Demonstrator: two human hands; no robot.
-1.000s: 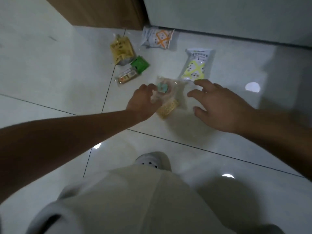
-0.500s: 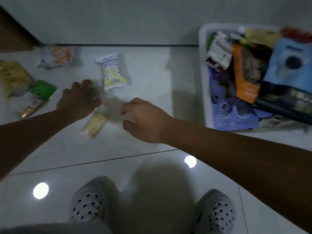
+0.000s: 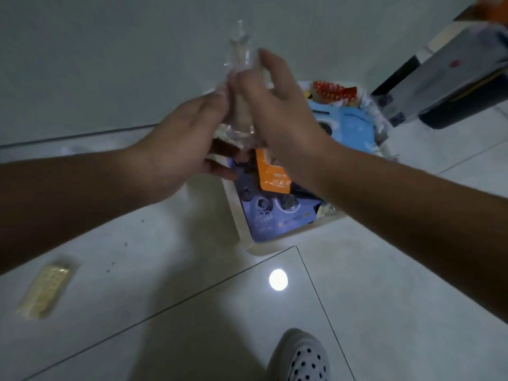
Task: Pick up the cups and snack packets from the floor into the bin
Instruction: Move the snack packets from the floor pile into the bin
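Left hand (image 3: 176, 152), right hand (image 3: 277, 114), gripping clear packet (image 3: 242, 61)

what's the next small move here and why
Probably release it: the left hand and right hand hold the clear packet over the white bin, so it should drop in. A yellow packet waits on the floor.

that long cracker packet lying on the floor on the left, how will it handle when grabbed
The cracker packet lies flat and thin, so probably light. Its row of biscuits likely keeps it stiffish but snappable. Glossy wrapper on the shiny floor may slide.
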